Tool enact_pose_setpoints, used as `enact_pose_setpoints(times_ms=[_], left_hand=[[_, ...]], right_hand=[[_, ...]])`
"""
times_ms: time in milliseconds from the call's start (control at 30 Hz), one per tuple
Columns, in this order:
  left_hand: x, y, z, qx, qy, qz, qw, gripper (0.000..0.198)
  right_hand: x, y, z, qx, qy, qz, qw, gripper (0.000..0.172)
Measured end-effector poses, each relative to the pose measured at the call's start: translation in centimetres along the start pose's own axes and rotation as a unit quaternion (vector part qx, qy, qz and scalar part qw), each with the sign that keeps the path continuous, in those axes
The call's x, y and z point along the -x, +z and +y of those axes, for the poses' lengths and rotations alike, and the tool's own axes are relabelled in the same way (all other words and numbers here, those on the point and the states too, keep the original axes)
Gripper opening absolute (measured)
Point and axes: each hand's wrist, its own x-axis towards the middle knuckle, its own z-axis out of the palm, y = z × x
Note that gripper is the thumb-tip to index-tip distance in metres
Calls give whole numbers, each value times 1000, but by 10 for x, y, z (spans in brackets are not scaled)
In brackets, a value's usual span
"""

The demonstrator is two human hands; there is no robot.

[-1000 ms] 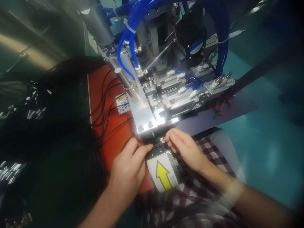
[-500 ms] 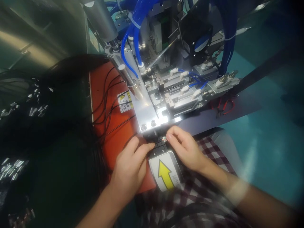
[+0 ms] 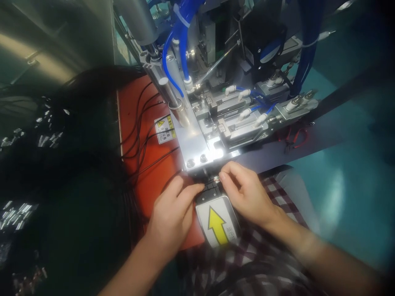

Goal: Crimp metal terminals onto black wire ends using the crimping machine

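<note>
A small metallic piece [image 3: 217, 179] lies at the black fixture [image 3: 210, 194] below the machine's bright metal plate [image 3: 193, 144]. The thumb and forefinger of my right hand [image 3: 247, 190] close on its right end. My left hand [image 3: 173, 207] is at the fixture's left side, thumb and forefinger brought near each other around a thin dark strand; what lies between the fingertips is too small to make out. Just below the fixture is a white panel [image 3: 205, 222] with a yellow arrow [image 3: 217, 225] pointing away from me.
Pneumatic cylinders [image 3: 243, 127] and blue hoses [image 3: 183, 53] rise beyond my hands. Black cables [image 3: 138, 144] cross the orange base [image 3: 129, 107] on the left, beside a warning label [image 3: 165, 129]. Red-handled pliers [image 3: 300, 137] lie to the right.
The view has shifted slightly, so machine and hands appear a little further right. Both hands keep nearly the same pose at the fixture.
</note>
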Motion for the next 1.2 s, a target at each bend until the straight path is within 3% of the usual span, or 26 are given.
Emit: enact_pose_setpoints(times_ms=[133,333,533,733,967,1200], left_hand=[[-1,0,7,-55,-1,-8,998,28],[0,1,6,-47,-2,-3,999,27],[0,2,5,-32,-1,0,999,27],[1,2,2,-29,6,4,1000,27],[0,1,2,-22,8,2,1000,28],[1,1,2,-14,8,5,1000,27]], right_hand=[[0,2,0,-107,107,-17,988,22],[3,-5,-2,-188,184,-52,963,27],[9,-2,-7,-180,196,-22,964,22],[8,2,-7,-156,157,-1,975,18],[1,-7,-9,-214,226,-65,948,25],[-2,-1,-11,-190,230,-5,955,22]])
